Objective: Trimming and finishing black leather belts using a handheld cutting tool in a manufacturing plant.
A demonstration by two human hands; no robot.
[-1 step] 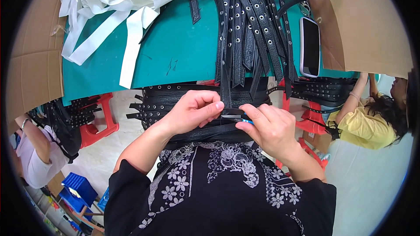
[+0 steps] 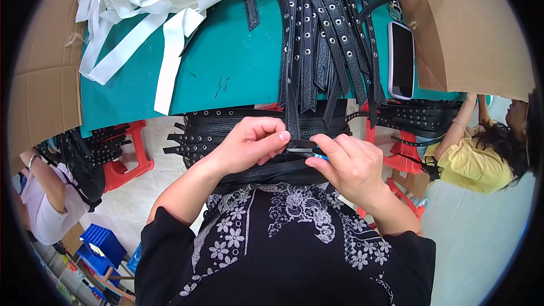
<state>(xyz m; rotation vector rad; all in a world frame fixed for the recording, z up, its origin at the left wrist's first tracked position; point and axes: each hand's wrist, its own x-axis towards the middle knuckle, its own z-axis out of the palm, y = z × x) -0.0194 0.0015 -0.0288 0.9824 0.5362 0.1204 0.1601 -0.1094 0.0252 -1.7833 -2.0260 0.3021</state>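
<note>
My left hand (image 2: pixel 253 144) pinches the lower end of a black leather strap (image 2: pixel 292 116) that hangs over the near edge of the table. Just to the right, my right hand (image 2: pixel 352 164) is closed around small thread snips (image 2: pixel 301 149), with a bit of blue showing by the fingers. Their blades point left, right beside the strap end; whether they touch it is hard to make out. A bundle of black eyelet straps (image 2: pixel 323 28) lies on the table beyond both hands. More eyelet straps (image 2: pixel 209 124) are piled below the edge, across my lap.
White strips (image 2: pixel 164 0) are heaped at the back left of the green table (image 2: pixel 232 73). A phone (image 2: pixel 401 60) lies at the right, beside a cardboard box (image 2: pixel 476 28). Red stools (image 2: pixel 131 156) loaded with straps stand on both sides. A person in yellow (image 2: pixel 473 164) sits at right, another in white at left.
</note>
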